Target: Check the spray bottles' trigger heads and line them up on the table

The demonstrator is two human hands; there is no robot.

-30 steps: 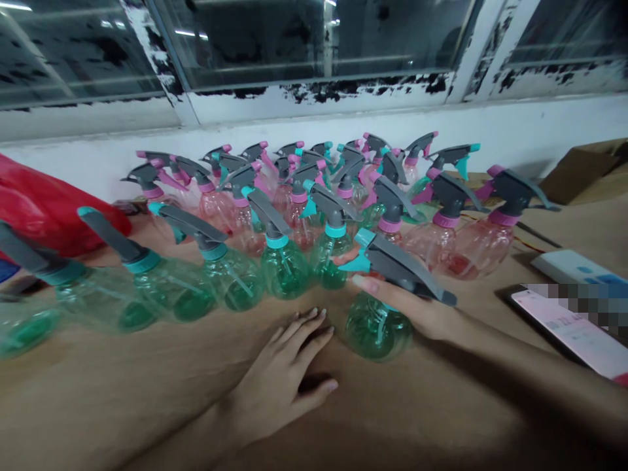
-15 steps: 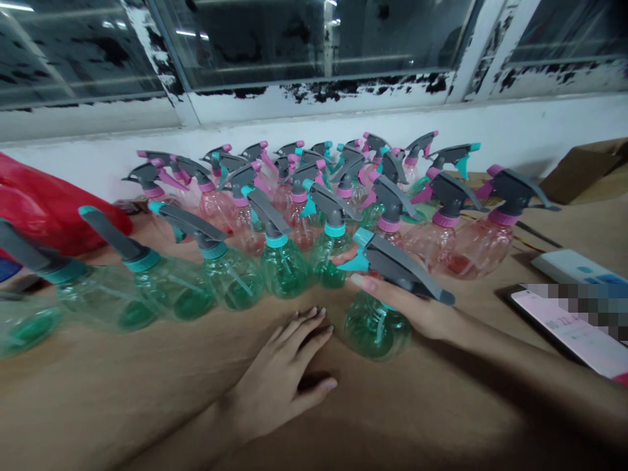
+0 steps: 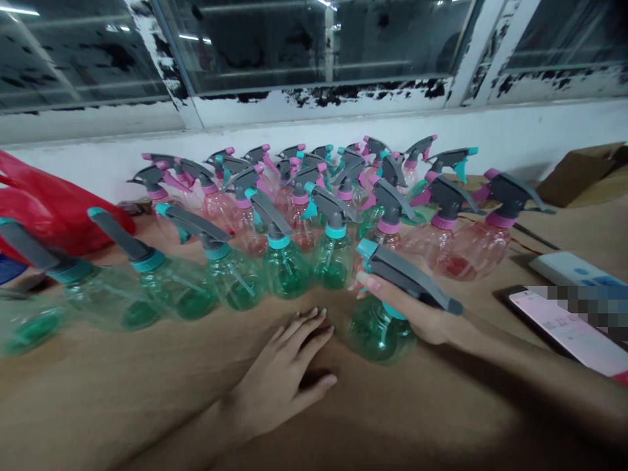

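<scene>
My right hand is wrapped round the neck and trigger of a green spray bottle with a grey and teal head. The fingers cover the trigger, and the bottle stands near upright at the table's front. To its left, my left hand lies flat on the wooden table, fingers spread, holding nothing. Just beyond both hands runs a row of green spray bottles, the nearest being one green bottle and another green bottle.
Pink spray bottles and more green ones crowd behind, up to the white wall. A red plastic bag lies at left. On the right are a phone, a white box and a brown cardboard box.
My right hand's fingers have closed in over the teal trigger, which showed before. The held bottle has shifted very slightly right. My left hand has stayed in place.
</scene>
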